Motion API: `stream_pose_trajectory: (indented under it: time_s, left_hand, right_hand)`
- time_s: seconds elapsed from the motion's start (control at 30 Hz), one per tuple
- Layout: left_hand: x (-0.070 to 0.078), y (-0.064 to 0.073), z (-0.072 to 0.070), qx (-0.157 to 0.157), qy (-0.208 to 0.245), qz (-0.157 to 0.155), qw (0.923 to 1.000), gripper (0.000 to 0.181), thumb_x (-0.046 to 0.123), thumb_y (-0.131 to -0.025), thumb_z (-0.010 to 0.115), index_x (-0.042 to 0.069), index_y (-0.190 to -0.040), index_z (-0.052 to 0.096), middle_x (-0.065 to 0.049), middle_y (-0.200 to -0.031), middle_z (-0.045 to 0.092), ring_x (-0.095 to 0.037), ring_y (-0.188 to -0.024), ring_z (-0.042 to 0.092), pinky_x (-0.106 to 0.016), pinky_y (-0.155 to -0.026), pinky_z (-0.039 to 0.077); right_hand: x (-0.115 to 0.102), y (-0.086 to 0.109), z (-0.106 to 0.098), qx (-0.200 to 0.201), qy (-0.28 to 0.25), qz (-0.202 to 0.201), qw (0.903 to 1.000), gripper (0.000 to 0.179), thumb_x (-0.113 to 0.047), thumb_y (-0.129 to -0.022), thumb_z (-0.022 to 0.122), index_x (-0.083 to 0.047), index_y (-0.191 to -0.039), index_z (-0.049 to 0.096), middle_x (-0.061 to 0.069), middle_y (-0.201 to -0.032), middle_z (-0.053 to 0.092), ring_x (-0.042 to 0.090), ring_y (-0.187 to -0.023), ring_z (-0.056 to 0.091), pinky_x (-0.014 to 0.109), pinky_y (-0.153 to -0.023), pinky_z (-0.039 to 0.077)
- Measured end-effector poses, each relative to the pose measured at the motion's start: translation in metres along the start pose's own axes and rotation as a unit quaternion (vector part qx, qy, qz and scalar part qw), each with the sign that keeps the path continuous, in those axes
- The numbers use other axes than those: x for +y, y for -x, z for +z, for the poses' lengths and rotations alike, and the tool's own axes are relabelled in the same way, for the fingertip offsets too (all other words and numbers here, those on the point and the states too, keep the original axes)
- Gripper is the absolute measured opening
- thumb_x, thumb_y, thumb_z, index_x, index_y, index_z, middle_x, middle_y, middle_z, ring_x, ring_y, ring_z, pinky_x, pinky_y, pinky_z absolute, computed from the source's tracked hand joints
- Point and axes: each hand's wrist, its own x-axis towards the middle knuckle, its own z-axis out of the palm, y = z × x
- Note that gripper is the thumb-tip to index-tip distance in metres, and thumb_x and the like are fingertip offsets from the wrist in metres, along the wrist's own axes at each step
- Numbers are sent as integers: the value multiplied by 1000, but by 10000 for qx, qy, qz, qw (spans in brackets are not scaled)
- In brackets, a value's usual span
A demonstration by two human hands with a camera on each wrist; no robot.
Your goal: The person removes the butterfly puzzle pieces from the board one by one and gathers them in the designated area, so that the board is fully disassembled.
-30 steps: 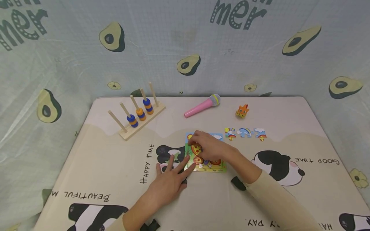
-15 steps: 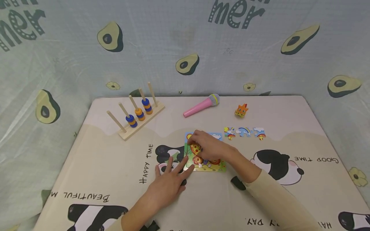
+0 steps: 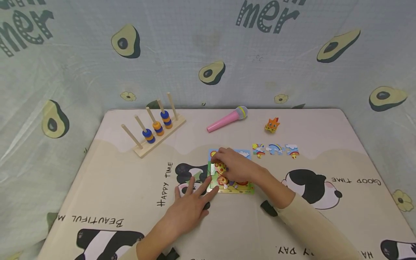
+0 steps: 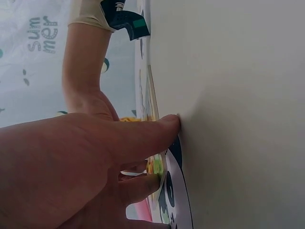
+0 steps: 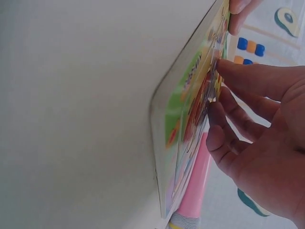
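A cartoon animal jigsaw puzzle (image 3: pixel 240 191) lies flat in its board near the middle of the table. My right hand (image 3: pixel 236 165) bends over its upper part, thumb and fingers pinching a yellow puzzle piece (image 5: pixel 218 89) at the surface. Much of the picture is hidden under that hand. My left hand (image 3: pixel 189 208) has its fingers spread, with fingertips on the board's left edge. In the left wrist view, the left thumb (image 4: pixel 164 128) extends past the board edge over the table. Three loose puzzle pieces (image 3: pixel 275 149) lie in a row right of the board.
A wooden peg stand (image 3: pixel 152 144) with blue and orange rings stands at the back left. Behind the board lie a pink toy microphone (image 3: pixel 224 121) and a small orange toy (image 3: pixel 272 125). A printed curtain (image 3: pixel 172 54) hangs behind the table (image 3: pixel 123 180).
Both hands keep nearly the same place. A whitish patch now shows on the puzzle's left part beside the right fingers, where it was green before.
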Motion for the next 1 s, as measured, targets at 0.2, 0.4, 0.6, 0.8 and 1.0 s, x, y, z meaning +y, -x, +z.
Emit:
stream_pose_trajectory:
  time_s: [0.2, 0.4, 0.6, 0.8, 1.0]
  left_hand:
    - [9, 2, -16, -229, 93, -132, 9996, 69, 30, -96, 76, 30, -158, 47, -4, -172, 30, -56, -150, 32, -87, -95, 36]
    - [9, 2, -16, -216, 101, -112, 9997, 69, 30, -96, 75, 31, -159, 46, -4, -172, 30, -56, -150, 32, -87, -95, 36]
    - [6, 0, -12, -141, 101, -67, 9998, 69, 31, -96, 76, 30, -158, 46, -5, -172, 31, -59, -148, 34, -88, -93, 36]
    - [10, 0, -17, -293, 32, -164, 9994, 69, 31, -96, 76, 31, -158, 46, -4, -172, 31, -56, -150, 32, -87, -96, 35]
    - [10, -1, -17, -312, 13, -177, 9994, 68, 32, -96, 76, 31, -158, 47, -4, -171, 32, -57, -150, 32, -88, -95, 36]
  right_hand:
    - [0, 0, 1, 51, -10, 18, 10000, 45, -6, -90, 78, -11, -133, 67, 3, -127, 61, 22, -123, 55, 43, -110, 48]
    - [-3, 2, 1, 189, -178, 83, 9996, 46, 3, -87, 75, -10, -131, 70, 4, -121, 63, 22, -114, 56, 42, -103, 51]
    - [-5, 3, 1, 274, -166, 137, 9994, 52, 10, -83, 73, -10, -131, 71, 3, -118, 62, 21, -111, 55, 40, -99, 51]
    - [-6, 3, 2, 389, -63, 123, 9991, 51, 13, -83, 72, -10, -129, 72, 4, -120, 64, 23, -113, 57, 42, -103, 51]
    - [-7, 2, 3, 459, 50, 94, 9989, 49, 13, -84, 72, -10, -127, 73, 4, -121, 65, 23, -119, 57, 43, -109, 50]
